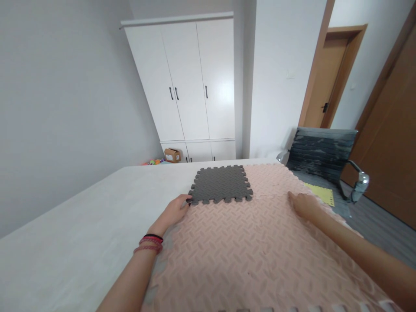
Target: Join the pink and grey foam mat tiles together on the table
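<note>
pink foam mat [260,251] runs lengthwise away; left hand [173,211] and right hand [303,204] press its corners, fingers flat

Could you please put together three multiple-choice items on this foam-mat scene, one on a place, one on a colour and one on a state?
1. Where does the grey tile lie?
A. on the office chair
B. on the table, at the far edge of the near pink tile
C. on the floor by the wardrobe

2. What colour is the sheet on the chair seat?
A. yellow
B. blue
C. red

3. How is the right hand?
A. clenched round a tile held in the air
B. out of view
C. laid flat on the pink tiles

Answers: 1 B, its toothed edge meets the pink tile by the left hand; 2 A, it shows pale yellow; 3 C, the palm rests down, lifting nothing.
</note>
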Demonstrator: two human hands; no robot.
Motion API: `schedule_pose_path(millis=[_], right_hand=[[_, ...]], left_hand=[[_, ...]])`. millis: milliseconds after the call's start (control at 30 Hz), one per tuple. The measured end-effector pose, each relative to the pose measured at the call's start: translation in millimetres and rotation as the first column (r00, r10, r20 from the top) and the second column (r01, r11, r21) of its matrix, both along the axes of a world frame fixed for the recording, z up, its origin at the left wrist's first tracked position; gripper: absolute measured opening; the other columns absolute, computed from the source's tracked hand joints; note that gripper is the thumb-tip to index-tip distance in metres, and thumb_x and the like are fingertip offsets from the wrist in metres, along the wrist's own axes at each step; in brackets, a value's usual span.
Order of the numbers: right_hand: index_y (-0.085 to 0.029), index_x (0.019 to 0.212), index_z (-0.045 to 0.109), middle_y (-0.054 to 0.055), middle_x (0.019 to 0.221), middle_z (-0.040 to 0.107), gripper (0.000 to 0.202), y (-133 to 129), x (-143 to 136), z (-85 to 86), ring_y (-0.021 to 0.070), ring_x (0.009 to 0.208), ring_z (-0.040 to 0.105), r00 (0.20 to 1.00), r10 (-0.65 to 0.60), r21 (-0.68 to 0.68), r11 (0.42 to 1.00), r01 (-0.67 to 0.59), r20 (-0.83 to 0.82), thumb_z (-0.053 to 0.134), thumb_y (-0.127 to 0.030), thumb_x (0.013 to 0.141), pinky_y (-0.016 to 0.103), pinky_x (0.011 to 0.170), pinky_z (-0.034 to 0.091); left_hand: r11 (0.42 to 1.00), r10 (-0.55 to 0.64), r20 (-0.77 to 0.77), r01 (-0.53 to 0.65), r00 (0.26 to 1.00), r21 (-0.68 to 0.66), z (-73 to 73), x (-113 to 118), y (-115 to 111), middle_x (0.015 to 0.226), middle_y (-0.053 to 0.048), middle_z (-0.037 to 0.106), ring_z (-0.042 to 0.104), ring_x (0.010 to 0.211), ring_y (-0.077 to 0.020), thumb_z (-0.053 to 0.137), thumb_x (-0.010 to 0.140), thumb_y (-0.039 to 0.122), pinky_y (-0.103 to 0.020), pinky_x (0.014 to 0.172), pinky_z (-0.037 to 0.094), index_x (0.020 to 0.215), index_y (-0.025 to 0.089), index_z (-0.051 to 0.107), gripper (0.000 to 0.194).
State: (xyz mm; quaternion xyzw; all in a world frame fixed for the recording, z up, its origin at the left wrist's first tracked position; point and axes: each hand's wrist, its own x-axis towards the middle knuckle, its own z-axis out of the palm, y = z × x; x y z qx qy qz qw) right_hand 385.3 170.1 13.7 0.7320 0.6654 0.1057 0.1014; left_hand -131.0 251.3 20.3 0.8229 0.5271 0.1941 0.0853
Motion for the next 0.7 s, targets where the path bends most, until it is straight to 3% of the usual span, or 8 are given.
schedule_pose_path(millis=[100,200,300,400,500,700], right_hand=[[-0.015,0.117,0.056,0.018,0.111,0.063,0.038,0.1,-17.6,12.4,0.0283,0.097,0.062,0.999,0.006,0.075,0.997,-0.008,0.031,0.032,-0.012,0.088,0.044,0.08,0.045],[-0.015,0.119,0.056,0.016,0.12,0.059,0.041,5.6,-57.0,24.8,0.0245,0.105,0.059,0.978,0.184,0.133,0.976,-0.171,-0.095,0.032,-0.011,0.087,0.038,0.085,0.044],[-0.017,0.127,0.053,0.013,0.125,0.058,0.044,15.1,-101.9,28.3,0.0211,0.11,0.057,0.886,0.362,0.126,0.932,-0.34,-0.29,0.034,-0.015,0.087,0.033,0.09,0.043],[-0.015,0.131,0.049,0.014,0.129,0.056,0.047,24.0,-133.6,23.1,0.0215,0.114,0.055,0.818,0.432,0.122,0.9,-0.419,-0.381,0.034,-0.015,0.086,0.033,0.093,0.042],[-0.012,0.132,0.049,0.016,0.133,0.052,0.047,29.6,-147.3,15.8,0.0227,0.114,0.056,0.792,0.45,0.123,0.889,-0.441,-0.413,0.034,-0.017,0.087,0.034,0.094,0.043],[-0.01,0.137,0.043,0.017,0.141,0.044,0.054,36.0,-148.5,7.9,0.024,0.118,0.053,0.79,0.464,0.112,0.881,-0.46,-0.401,0.035,-0.013,0.084,0.035,0.098,0.042]], left_hand=[[0.999,-0.046,0.011,0.046,0.999,-0.003,2.4,-8.3,-5.2,0.124,-0.006,0.06,0.054,0.115,-0.0185,0.038,0.083,0.029,-0.03,0.103,0.038,0.119,0.018,0.057,0.042],[0.997,-0.082,0.006,0.082,0.997,0.003,8.4,-10.0,-12.9,0.122,-0.007,0.06,0.056,0.11,-0.0197,0.04,0.083,0.027,-0.031,0.101,0.04,0.121,0.02,0.058,0.042],[0.992,-0.13,-0.014,0.13,0.991,-0.001,14.4,-4.6,-21.8,0.12,-0.006,0.06,0.057,0.106,-0.0186,0.038,0.085,0.025,-0.03,0.097,0.043,0.122,0.023,0.058,0.043],[0.987,-0.161,-0.056,0.161,0.985,-0.002,16.1,2.0,-27.5,0.121,-0.005,0.059,0.057,0.106,-0.0183,0.035,0.086,0.022,-0.03,0.096,0.043,0.124,0.025,0.058,0.045],[0.987,-0.159,-0.107,0.16,0.982,0.005,12.3,4.7,-27.8,0.123,-0.006,0.059,0.055,0.11,-0.0197,0.037,0.086,0.021,-0.033,0.1,0.04,0.127,0.026,0.056,0.046],[0.994,-0.102,-0.173,0.106,0.98,0.014,2.8,3.5,-22.2,0.128,-0.006,0.057,0.055,0.114,-0.0203,0.036,0.087,0.02,-0.036,0.102,0.039,0.129,0.027,0.054,0.046]])
